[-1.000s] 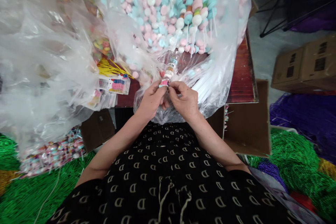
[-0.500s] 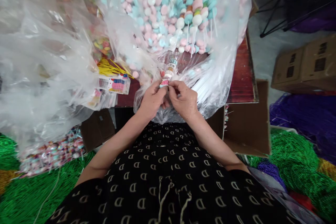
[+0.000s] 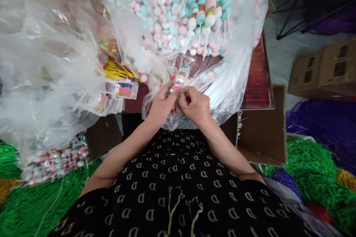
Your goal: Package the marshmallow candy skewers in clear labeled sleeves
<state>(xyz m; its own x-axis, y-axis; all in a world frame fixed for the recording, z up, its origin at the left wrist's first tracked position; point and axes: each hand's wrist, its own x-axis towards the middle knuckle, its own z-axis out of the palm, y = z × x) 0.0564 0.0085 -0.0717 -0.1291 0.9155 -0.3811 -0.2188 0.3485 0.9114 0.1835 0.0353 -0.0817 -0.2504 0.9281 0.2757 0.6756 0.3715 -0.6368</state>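
A candy skewer in a clear printed bag (image 3: 182, 74) points away from me over the table's front edge. My left hand (image 3: 162, 104) is closed around its near end, where a pink and blue part shows beside the thumb. My right hand (image 3: 195, 104) meets the left at that end, thumb and forefinger pinched together. What lies between those fingertips is too small to make out. Under both hands spreads a large clear plastic bag (image 3: 178, 121). White sticks (image 3: 218, 90) lie in it, right of my right hand.
Beyond my hands, pink, blue and white candies (image 3: 167, 11) fill the bag, with several unwrapped candy skewers (image 3: 210, 5) on top. Yellow ties (image 3: 118, 70) and printed cards (image 3: 125, 89) lie left. An open carton (image 3: 263, 129) stands below the table's right edge. Finished skewers (image 3: 55, 161) lie lower left.
The fingertips of my right hand have drawn in closer and shifted slightly down at the near end of the wrapped skewer. The skewer leans a little more to the right.
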